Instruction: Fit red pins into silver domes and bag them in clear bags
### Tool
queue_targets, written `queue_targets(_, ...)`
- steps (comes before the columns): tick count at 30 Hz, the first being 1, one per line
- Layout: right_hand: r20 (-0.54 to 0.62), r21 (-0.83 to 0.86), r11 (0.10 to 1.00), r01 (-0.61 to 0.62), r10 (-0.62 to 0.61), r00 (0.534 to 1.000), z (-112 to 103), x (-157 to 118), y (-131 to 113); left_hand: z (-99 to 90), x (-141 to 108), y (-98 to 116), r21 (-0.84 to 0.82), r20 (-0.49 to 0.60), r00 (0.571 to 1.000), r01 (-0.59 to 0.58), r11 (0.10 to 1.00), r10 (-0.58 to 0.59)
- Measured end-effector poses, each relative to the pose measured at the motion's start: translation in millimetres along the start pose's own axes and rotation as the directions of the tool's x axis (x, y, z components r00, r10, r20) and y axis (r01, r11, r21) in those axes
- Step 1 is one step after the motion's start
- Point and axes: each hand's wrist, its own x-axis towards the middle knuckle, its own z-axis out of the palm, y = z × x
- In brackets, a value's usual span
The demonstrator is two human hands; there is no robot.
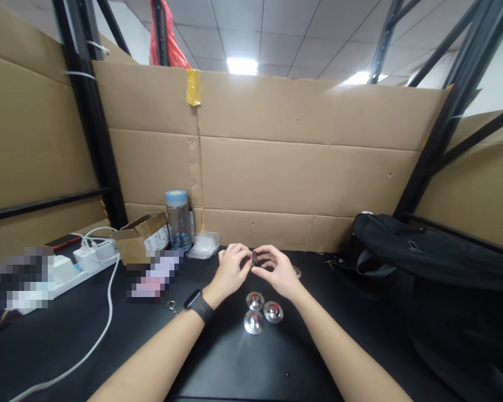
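A small metal finger cymbal [254,258] is held up nearly edge-on above the black table, between my two hands. My right hand [276,269] grips its rim with thumb and fingers. My left hand [233,269] is closed at its other face, where a speck of red shows by the fingertips. Below the hands lie three more shiny cymbals, a rear one [255,301], a right one [273,312] and a front one [254,322], each with red at its centre. Another round metal piece [297,272] is partly hidden behind my right hand.
To the left are a power strip [73,277] with a white cable, an open cardboard box [145,237], a blue-lidded bottle [178,220], a clear plastic bag [204,245] and a metal clasp [171,306]. A black backpack [436,268] fills the right side. Cardboard walls [276,167] stand behind.
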Motion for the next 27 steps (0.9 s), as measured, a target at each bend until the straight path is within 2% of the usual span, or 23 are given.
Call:
queue_targets(11, 0.031, 0.057, 0.997, -0.055, 0.054, 0.998, 0.5, 0.3, 9.7, 1.2, -0.4, -1.4, -0.012, 0.035, 0.999, 0.022, 1.0, -0.022)
queue_targets(18, 0.077, 0.161, 0.985, -0.066, 0.054, 0.996, 2.6, -1.6, 12.2, 0.3, 0.3, -1.6, 0.026, 0.039, 0.999, 0.028, 0.999, -0.029)
queue_targets(27, 0.06, 0.041, 0.999, -0.004, 0.002, 0.998, 8.3, -3.3, 7.8, -1.9, 0.3, -6.4, 0.058, 0.067, 0.998, 0.014, 0.998, -0.018)
